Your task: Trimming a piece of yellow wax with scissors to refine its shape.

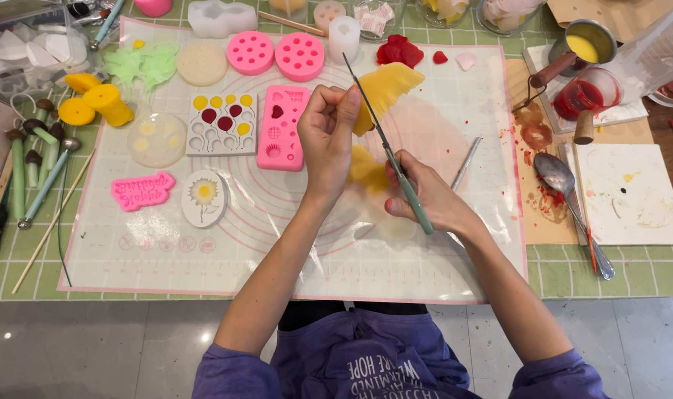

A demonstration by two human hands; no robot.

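Pinching the ribbed, fan-shaped yellow wax petal (386, 87) by its narrow lower end, your left hand (329, 137) has fingers closed on it and lifts it above the translucent pink-edged silicone mat (277, 244). It looks light, thin and brittle at the flared edge, so hold at the thicker base. Your right hand (425, 199) is closed around a slim green-handled metal modelling tool (392, 162), its shaft crossing just beside the petal. A second yellow wax piece (367, 174) lies on the mat below; pink silicone moulds (281, 125) sit left.
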